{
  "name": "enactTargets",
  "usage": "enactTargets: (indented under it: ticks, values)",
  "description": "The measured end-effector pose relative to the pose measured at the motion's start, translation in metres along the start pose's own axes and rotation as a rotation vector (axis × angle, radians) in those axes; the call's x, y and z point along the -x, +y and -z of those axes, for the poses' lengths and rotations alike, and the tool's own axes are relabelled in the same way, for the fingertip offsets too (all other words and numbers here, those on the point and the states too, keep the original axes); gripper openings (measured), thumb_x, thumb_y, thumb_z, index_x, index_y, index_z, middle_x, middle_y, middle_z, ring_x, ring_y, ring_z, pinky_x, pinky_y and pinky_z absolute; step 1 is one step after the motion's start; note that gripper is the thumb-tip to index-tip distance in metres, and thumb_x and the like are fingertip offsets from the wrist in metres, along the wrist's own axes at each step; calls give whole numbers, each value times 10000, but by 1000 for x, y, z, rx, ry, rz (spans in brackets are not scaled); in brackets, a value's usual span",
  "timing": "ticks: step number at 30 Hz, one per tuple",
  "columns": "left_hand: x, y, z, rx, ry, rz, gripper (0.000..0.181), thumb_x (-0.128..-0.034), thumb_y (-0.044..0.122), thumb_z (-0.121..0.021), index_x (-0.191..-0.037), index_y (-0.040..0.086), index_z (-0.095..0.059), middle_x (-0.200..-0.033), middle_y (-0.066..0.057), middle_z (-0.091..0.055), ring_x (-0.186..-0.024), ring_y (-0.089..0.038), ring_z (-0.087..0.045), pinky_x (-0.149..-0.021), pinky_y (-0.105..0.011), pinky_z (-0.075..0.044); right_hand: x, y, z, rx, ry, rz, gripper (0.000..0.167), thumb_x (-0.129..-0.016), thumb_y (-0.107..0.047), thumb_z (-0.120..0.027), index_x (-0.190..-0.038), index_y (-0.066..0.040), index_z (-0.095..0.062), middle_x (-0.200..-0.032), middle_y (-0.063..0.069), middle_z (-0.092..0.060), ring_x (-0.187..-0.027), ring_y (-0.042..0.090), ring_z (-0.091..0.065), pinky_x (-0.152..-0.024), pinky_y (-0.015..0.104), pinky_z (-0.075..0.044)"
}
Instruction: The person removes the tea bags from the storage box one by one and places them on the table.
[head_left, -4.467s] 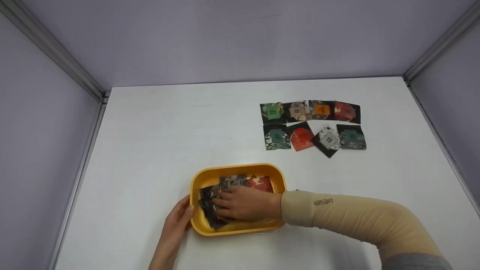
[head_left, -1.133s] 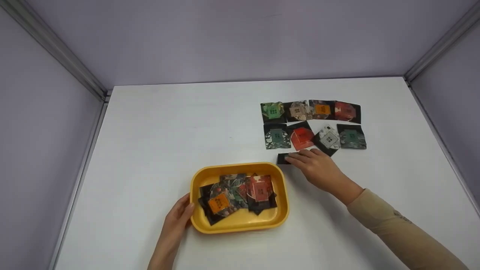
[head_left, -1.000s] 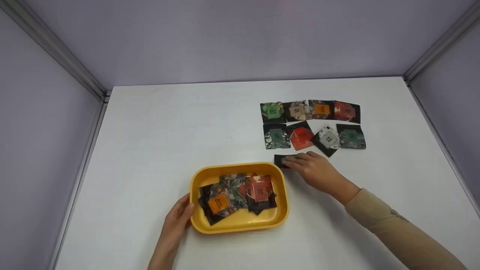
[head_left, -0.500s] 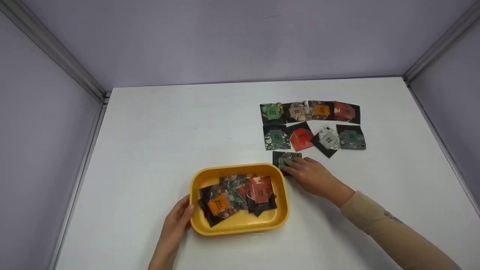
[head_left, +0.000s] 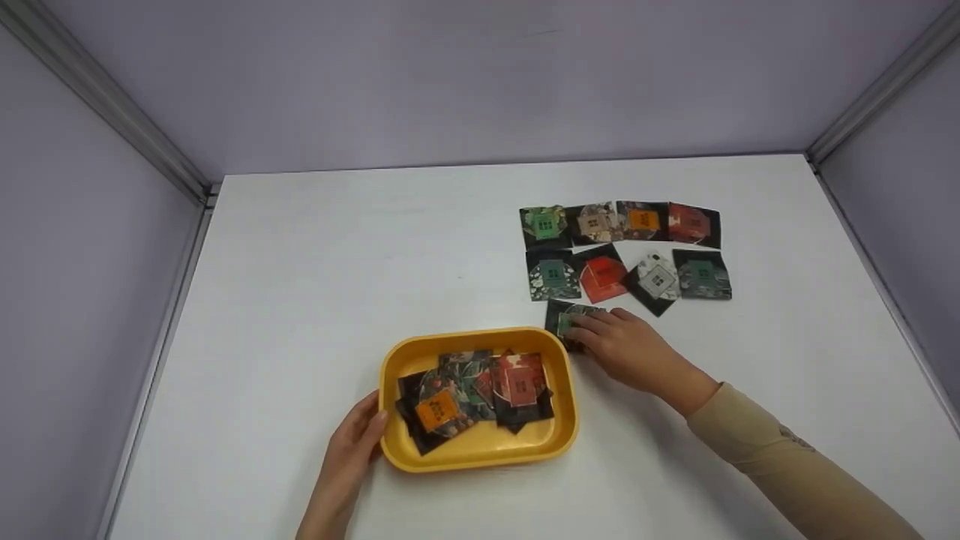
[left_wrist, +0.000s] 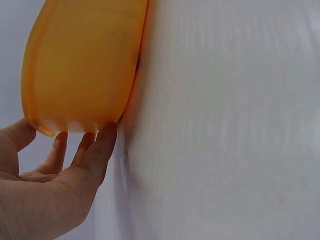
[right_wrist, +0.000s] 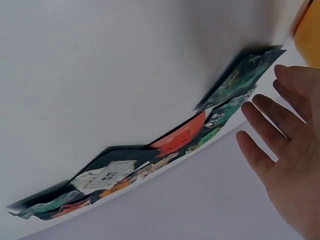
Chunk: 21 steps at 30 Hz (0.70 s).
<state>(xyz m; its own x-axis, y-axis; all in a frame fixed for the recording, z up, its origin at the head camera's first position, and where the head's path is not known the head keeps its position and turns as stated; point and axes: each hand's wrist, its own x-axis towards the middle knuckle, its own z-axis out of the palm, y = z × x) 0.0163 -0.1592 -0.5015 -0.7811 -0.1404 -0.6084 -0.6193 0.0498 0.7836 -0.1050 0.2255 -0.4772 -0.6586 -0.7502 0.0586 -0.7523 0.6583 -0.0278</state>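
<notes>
My right arm, in its beige sleeve (head_left: 735,427), slants in from the lower right corner, and the bare wrist carries on along nearly the same line. My right hand (head_left: 630,351) is back-up, the fingertips pointing left over the dark packet with a green label (head_left: 560,319). That packet is on the white surface (head_left: 322,277), just beyond the far right corner of the yellow tray (head_left: 487,456) and below the rows of other packets. From the right wrist I see those fingers long and a little spread, with gaps between them, closed around nothing; I can't tell whether the tips actually press on the packet.

My left forearm rises from the bottom edge, leaning slightly right. My left hand (head_left: 358,431) holds the near left end of the tray: thumb up at the rim, the other fingers set against the outer wall, as the left wrist view shows.

Inside the tray, more packets overlap, an orange-labelled packet (head_left: 439,409) at the left and a red packet (head_left: 521,386) at the right. Ahead of my right hand, eight packets lie in two rows of four, the grey-white packet (head_left: 656,281) turned askew.
</notes>
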Motion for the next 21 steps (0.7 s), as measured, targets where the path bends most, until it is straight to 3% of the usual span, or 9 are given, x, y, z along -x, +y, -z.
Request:
enactTargets:
  ticks: [11,17,21]
  values:
    - [-1,1,1,16,-5,20,837,-915,582,-615,-1532,85,-349,-1591,-163,-298,-1423,-319,-348,-1116,-455,-373,-13,-21,34,61,135,75,330,-861,-70,-761,-1185,-81,-699,-1194,103,-699,-1082,269,-655,-921,439,-544]
    - [-1,1,1,23,-12,35,856,-902,601,-617,-1535,93,-344,-1596,-156,-290,-1433,-319,-329,-1119,-454,-369,-26,-42,50,101,141,163,372,-874,-98,-759,-1234,-87,-667,-1217,90,-687,-1090,258,-644,-935,427,-536]
    - [0,0,1,20,-17,-5,788,-941,532,-611,-1530,77,-350,-1588,-167,-302,-1426,-322,-342,-1114,-452,-377,-38,-59,56,135,155,247,362,-889,-156,-755,-1235,-102,-663,-1214,74,-690,-1067,247,-645,-915,402,-540]
